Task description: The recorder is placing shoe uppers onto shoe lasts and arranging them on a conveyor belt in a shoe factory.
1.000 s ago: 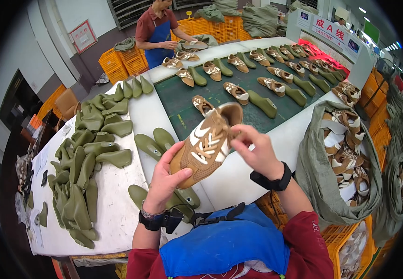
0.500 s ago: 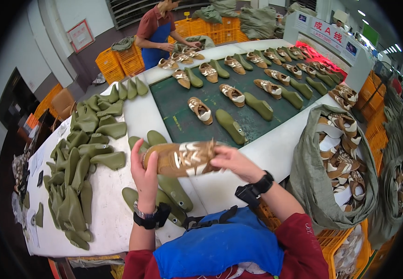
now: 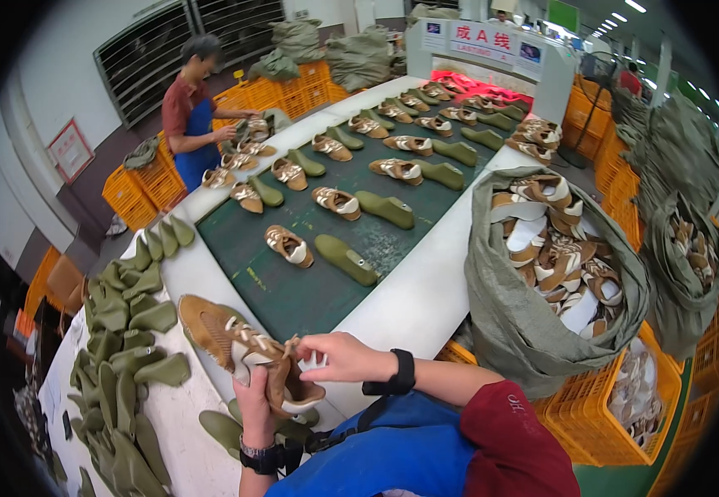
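A brown shoe upper [image 3: 218, 333] with white laces and trim is held above the near end of the white table, its toe pointing up and to the left. My left hand [image 3: 253, 404] is closed around it from below, near the middle. At the shoe's opening, my right hand [image 3: 341, 358] has its fingers bent against the tongue and upper laces; the exact pinch is partly hidden. Beneath the shoe lie green shoe lasts [image 3: 220, 432], partly covered by it and my left arm.
A green belt [image 3: 239, 240] carries brown shoe uppers [image 3: 288, 245] beside green lasts [image 3: 347, 259]. More lasts [image 3: 131, 398] are heaped at left. A grey-green sack [image 3: 492, 306] of uppers stands at right, by an orange crate [image 3: 579, 427]. A co-worker [image 3: 189, 116] handles shoes beyond the belt.
The view has swung right. The shoe upper has tilted from level to toe up-left, closer to me. My left hand has shifted from its toe to underneath, and my right hand works at the tongue.
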`<act>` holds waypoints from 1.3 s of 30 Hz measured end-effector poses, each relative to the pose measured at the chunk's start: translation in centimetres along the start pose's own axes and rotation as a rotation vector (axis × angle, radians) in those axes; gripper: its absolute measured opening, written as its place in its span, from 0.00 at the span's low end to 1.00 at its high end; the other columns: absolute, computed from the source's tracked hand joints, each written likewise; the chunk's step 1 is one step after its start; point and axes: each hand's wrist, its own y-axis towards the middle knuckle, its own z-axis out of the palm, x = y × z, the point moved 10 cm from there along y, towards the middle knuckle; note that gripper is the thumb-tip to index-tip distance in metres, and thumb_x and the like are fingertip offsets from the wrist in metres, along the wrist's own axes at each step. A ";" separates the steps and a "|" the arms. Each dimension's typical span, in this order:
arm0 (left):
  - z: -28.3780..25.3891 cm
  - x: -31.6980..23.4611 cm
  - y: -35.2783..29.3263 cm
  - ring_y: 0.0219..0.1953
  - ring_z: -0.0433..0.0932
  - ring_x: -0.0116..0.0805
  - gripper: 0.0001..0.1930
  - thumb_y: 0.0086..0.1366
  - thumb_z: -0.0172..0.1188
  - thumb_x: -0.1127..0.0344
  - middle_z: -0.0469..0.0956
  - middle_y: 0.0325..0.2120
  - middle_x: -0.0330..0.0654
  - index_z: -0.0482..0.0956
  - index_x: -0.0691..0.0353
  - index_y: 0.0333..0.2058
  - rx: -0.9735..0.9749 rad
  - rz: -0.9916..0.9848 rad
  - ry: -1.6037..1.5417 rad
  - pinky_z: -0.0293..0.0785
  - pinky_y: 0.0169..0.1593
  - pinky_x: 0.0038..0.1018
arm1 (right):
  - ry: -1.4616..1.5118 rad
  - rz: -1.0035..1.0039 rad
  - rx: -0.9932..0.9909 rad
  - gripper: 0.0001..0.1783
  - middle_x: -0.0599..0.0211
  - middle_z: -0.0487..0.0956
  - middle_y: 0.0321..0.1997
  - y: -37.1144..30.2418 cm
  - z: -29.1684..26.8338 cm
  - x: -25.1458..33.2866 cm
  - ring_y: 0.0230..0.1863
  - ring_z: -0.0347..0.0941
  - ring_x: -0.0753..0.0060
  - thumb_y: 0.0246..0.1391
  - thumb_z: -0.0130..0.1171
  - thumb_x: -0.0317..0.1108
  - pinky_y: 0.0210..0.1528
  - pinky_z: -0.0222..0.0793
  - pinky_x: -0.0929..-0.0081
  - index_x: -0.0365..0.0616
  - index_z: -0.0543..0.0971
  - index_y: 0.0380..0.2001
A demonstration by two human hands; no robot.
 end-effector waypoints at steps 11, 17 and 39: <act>3.8 -3.5 -1.4 0.58 0.59 0.44 0.40 0.50 0.64 0.67 0.54 0.58 0.50 0.52 0.65 0.59 -0.083 0.318 0.757 0.56 0.60 0.33 | -0.576 -0.190 -0.705 0.22 0.53 0.73 0.35 -2.8 -4.6 3.9 0.31 0.74 0.48 0.39 0.59 0.26 0.31 0.72 0.62 0.42 0.67 0.42; 6.2 -5.6 -2.2 0.46 0.69 0.52 0.25 0.46 0.57 0.76 0.68 0.43 0.54 0.69 0.69 0.47 0.008 0.600 1.139 0.66 0.51 0.37 | -0.491 -0.276 -0.608 0.25 0.53 0.75 0.38 -3.4 -2.4 4.7 0.34 0.75 0.51 0.42 0.62 0.31 0.35 0.74 0.66 0.43 0.68 0.47; 5.9 -7.2 -1.9 0.24 0.75 0.43 0.06 0.54 0.57 0.75 0.75 0.24 0.49 0.76 0.68 0.33 -0.021 0.589 0.923 0.71 0.28 0.30 | -0.597 -0.324 -0.404 0.12 0.58 0.72 0.26 -3.1 -1.6 6.0 0.25 0.71 0.54 0.46 0.53 0.22 0.26 0.68 0.65 0.48 0.75 0.35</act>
